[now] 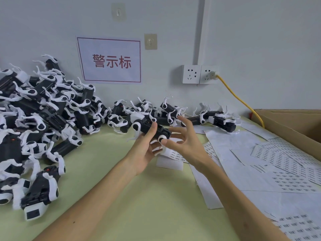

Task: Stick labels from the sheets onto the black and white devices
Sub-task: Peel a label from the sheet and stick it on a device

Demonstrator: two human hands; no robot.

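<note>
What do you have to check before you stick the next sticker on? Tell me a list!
1. Device held firmly: the left hand grips it above the table. Ok.
2. Right hand free to press: fingers spread beside the device. Ok.
3. Label ready on a fingertip: too small to see. Cannot tell.
4. Label sheets nearby: spread on the table by the right arm. Ok.
5. More devices waiting: pile at the left. Ok.

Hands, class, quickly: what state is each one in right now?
Left hand: grips a black and white device.
Right hand: open, fingers spread, thumb at the device's white end.
</note>
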